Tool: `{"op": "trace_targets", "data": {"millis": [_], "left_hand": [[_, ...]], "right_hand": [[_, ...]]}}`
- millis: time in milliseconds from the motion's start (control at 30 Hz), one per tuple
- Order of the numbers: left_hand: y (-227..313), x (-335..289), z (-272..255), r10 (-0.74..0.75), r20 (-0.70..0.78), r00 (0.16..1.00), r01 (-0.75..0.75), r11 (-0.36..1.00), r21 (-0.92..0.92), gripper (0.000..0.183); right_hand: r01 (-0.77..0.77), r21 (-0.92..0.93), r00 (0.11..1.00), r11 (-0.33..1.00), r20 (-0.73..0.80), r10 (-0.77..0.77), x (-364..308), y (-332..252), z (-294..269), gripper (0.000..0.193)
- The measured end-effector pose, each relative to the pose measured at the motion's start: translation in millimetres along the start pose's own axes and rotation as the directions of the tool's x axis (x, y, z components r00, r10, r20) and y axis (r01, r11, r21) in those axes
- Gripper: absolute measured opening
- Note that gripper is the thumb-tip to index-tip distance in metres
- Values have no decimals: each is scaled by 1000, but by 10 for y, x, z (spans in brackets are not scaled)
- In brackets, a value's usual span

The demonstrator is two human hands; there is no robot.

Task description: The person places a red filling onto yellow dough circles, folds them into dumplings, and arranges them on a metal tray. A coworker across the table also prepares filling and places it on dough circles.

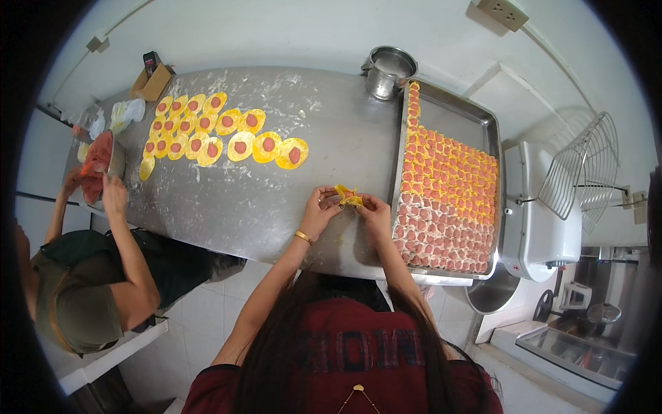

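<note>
My left hand (320, 209) and my right hand (374, 214) meet over the near edge of the steel table (227, 214). Between them they pinch a yellow dumpling wrapper (349, 196), its edge gathered into folds. Any filling inside it is hidden. To the left lie several flat round yellow wrappers (294, 163), most with a lump of pink filling at the centre. Right of my hands stands a large metal tray (452, 114) holding tight rows of open-topped dumplings (448, 169), yellow toward the back and paler in front.
A steel pot (386, 83) stands behind the tray's far left corner. At left, a co-worker's hands (114, 195) are at a bowl of pink filling (96, 169). A small cardboard box (153, 83) sits at the back. Beyond the tray are a white appliance (548, 238) and a wire rack (576, 172).
</note>
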State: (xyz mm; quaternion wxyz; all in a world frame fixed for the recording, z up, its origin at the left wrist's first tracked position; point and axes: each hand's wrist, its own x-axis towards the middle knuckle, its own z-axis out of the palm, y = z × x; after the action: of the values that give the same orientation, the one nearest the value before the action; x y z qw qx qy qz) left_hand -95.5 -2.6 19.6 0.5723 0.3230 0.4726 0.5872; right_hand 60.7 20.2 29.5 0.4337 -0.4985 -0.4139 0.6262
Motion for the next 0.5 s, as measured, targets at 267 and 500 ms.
{"op": "trace_targets", "data": {"millis": [267, 500], "left_hand": [[-27, 0, -86, 47, 69, 996, -79, 800, 594, 17], [-52, -56, -42, 110, 173, 979, -197, 745, 638, 22]], "right_hand": [[239, -502, 971, 831, 142, -194, 133, 117, -93, 40], [378, -613, 925, 694, 284, -253, 9, -30, -62, 33]]}}
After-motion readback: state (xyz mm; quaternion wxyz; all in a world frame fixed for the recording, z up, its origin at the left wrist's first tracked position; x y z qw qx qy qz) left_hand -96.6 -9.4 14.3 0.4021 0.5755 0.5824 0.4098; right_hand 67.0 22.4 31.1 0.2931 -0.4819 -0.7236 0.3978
